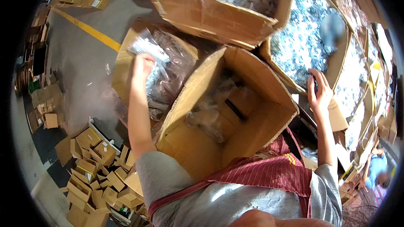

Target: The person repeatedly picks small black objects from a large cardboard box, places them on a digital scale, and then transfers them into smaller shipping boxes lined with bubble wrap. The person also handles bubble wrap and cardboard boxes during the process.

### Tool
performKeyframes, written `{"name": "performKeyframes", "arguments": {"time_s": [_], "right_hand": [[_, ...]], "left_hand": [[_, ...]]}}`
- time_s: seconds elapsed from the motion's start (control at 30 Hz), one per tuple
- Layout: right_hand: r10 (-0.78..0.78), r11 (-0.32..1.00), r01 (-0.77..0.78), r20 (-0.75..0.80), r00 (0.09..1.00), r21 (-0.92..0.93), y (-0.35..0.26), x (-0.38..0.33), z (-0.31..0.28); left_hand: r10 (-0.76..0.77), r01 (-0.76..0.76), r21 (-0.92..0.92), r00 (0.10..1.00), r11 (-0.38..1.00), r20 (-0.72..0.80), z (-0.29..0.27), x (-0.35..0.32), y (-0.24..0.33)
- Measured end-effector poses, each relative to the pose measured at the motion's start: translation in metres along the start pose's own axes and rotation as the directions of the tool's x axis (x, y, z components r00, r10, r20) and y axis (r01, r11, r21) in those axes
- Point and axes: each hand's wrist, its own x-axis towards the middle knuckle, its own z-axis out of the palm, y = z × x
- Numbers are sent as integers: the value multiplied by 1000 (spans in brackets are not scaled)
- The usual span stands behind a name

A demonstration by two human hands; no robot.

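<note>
My left hand [142, 65] is raised to the left of the big open carton [235, 113] that sits in front of my chest; its fingers are closed around a clear plastic bag of small silvery parts [147, 46], and the bag sticks up above my knuckles, crumpled and glinting. Under that hand, touching the big carton's left wall, stands a second carton [126, 67] stuffed with more clear bags of dark and silvery pieces [172, 71]. My right hand [319, 92] is up just past the big carton's right corner; the fingers are loosely curled with a small dark thing [314, 85] against them, though I cannot tell what it is or how firmly I grip it. Inside the big carton, low on its floor, lies a heap of crumpled clear bags [210, 113] and a dark narrow bar [235, 109]; most of its cardboard walls are bare. Beyond the big carton's far edge another carton [210, 12] tilts toward me, filled with shiny bagged parts; to the right of it run open trays heaped with small silver hardware [303, 42]. Far to the left of the big carton, down on the grey floor [75, 59], lies a scatter of small flattened cardboard boxes [97, 172]; a yellow line [88, 29] crosses the floor above them. My striped red apron [269, 172] touches the big carton's near wall.
</note>
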Motion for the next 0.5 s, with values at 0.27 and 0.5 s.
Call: {"name": "performKeyframes", "arguments": {"time_s": [0.27, 0.5], "right_hand": [[-69, 787, 12, 68, 995, 616, -22, 2, -23], [-51, 176, -501, 516, 855, 847, -109, -19, -54]], "left_hand": [[399, -509, 38, 717, 860, 572, 231, -235, 63], [521, -926, 186, 342, 328, 782, 318, -286, 0]]}}
